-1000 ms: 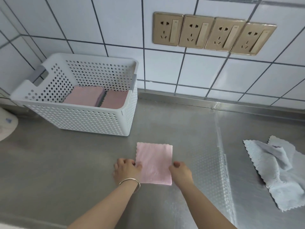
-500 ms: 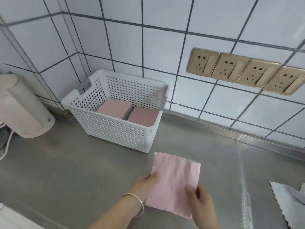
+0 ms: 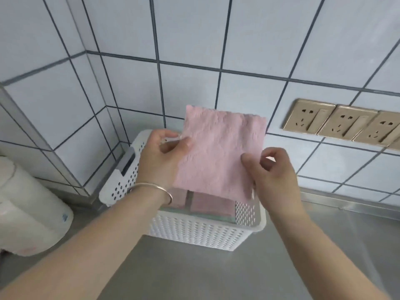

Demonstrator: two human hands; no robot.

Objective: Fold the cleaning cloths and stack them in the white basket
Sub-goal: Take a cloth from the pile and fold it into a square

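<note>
Lifted off the steel counter (image 3: 194,271), the folded pink cloth (image 3: 220,152) now hangs above the white perforated basket (image 3: 194,230). Left hand (image 3: 161,156) and right hand (image 3: 272,169) pinch its sides. Two pink stacks (image 3: 207,205) already lie inside; this one remains to place.

I hold the folded pink cloth (image 3: 220,152) over the white basket (image 3: 194,232), my left hand (image 3: 160,156) pinching its left edge and my right hand (image 3: 272,172) its right edge. Pink folded cloths (image 3: 207,205) lie inside the basket on the steel bench (image 3: 216,273).
</note>
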